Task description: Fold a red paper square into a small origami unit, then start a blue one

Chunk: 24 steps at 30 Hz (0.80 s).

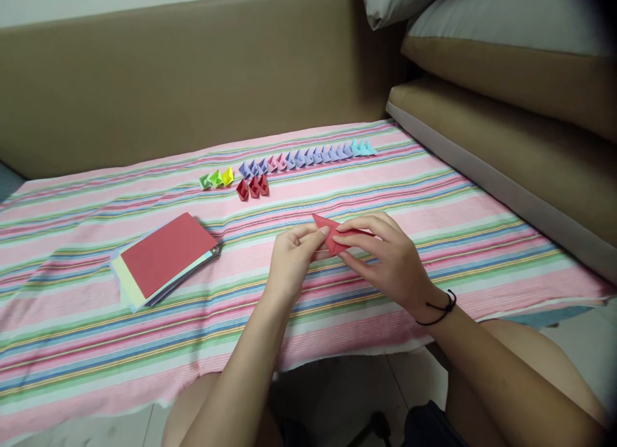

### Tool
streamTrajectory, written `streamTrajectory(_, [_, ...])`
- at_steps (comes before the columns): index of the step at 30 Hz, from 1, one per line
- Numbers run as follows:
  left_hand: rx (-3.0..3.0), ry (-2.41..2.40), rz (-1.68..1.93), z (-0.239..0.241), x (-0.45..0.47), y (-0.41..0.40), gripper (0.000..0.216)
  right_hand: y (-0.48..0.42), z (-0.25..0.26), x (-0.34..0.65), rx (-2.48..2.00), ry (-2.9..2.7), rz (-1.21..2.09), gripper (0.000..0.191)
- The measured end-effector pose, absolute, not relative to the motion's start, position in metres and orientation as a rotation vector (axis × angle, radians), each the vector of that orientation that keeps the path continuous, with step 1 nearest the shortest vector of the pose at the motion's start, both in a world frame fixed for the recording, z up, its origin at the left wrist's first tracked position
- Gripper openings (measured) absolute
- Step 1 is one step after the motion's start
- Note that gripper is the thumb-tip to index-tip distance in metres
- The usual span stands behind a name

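Observation:
A folded piece of red paper [331, 240] with pointed ends is held between both hands above the striped cloth. My left hand [297, 251] pinches its left side between thumb and fingers. Across its right part lie the fingers of my right hand [385, 254], gripping it from above and behind; they cover some of the paper. Beyond the hands stand a few small red folded paper boats [254, 189]. A long row of purple, pink and light blue paper boats [308, 158] runs behind them.
Green and yellow paper boats [216, 178] sit left of the row. A stack of coloured paper [168, 254], red sheet on top, lies on the striped cloth [231, 334] at left. Stacked cushions [496, 113] border the right side; a brown backrest [193, 81] rises behind.

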<state>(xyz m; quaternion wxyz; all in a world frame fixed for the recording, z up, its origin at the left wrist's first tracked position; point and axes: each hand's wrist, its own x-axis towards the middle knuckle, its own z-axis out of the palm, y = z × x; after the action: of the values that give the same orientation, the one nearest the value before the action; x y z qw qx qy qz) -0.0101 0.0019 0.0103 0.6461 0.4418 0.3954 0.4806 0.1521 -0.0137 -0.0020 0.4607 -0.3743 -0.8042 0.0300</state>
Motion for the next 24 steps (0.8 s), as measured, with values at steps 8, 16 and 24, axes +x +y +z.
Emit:
streamTrajectory(8, [1.317, 0.931, 0.904, 0.010, -0.017, 0.008, 0.025, -0.009, 0.002, 0.160, -1.138, -1.446, 1.199, 0.023])
streamTrajectory(16, [1.163, 1.042, 1.084, 0.005, -0.006, 0.003, 0.033, -0.010, -0.001, 0.152, -1.174, -1.073, 1.298, 0.020])
streamTrajectory(24, [1.198, 1.075, 1.170, 0.004, -0.005, 0.003, 0.025, -0.009, 0.005, 0.157, -1.076, -1.155, 1.417, 0.028])
